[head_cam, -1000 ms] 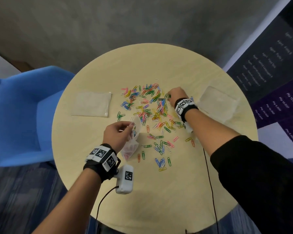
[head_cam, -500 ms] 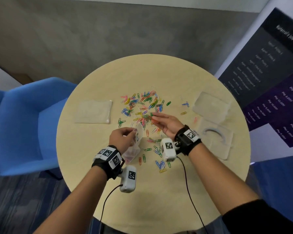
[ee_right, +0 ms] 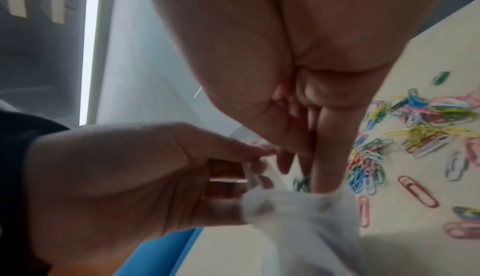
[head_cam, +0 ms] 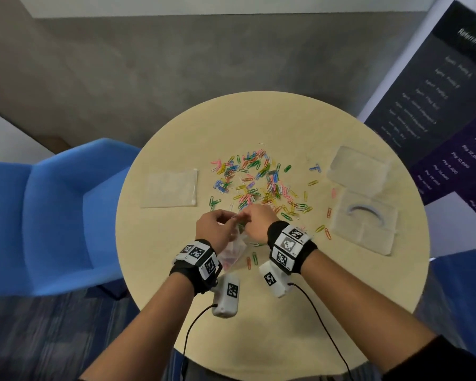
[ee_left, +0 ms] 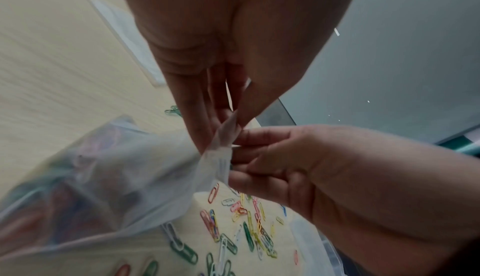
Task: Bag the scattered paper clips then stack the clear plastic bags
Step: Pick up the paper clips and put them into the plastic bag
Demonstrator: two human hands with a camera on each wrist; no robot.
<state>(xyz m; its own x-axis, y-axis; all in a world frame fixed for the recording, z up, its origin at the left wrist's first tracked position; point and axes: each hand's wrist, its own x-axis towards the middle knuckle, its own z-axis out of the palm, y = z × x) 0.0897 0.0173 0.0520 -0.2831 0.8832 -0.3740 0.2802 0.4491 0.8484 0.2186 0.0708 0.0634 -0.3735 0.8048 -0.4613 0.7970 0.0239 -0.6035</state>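
Many coloured paper clips (head_cam: pixel 256 182) lie scattered across the middle of the round table (head_cam: pixel 272 312). My left hand (head_cam: pixel 226 220) pinches the rim of a clear plastic bag (head_cam: pixel 232 251) that holds several clips and hangs down to the table. In the left wrist view, thumb and fingers of my left hand (ee_left: pixel 226 130) squeeze the rim of the bag (ee_left: pixel 109 178). My right hand (head_cam: pixel 246 222) is at the bag's mouth. The right wrist view shows my right hand (ee_right: pixel 303 175) pinching green clips (ee_right: pixel 302 183) at the opening of the bag (ee_right: pixel 298 219).
A flat empty clear bag (head_cam: pixel 171 188) lies left of the clips. Two clear plastic box parts (head_cam: pixel 357 166) (head_cam: pixel 366 224) sit at the table's right side. A blue armchair (head_cam: pixel 52 215) stands to the left and a dark banner (head_cam: pixel 437 105) to the right.
My right hand left the far side of the clip pile, came back toward me with clips, and now meets the left hand at the bag's mouth. The left hand kept its hold.
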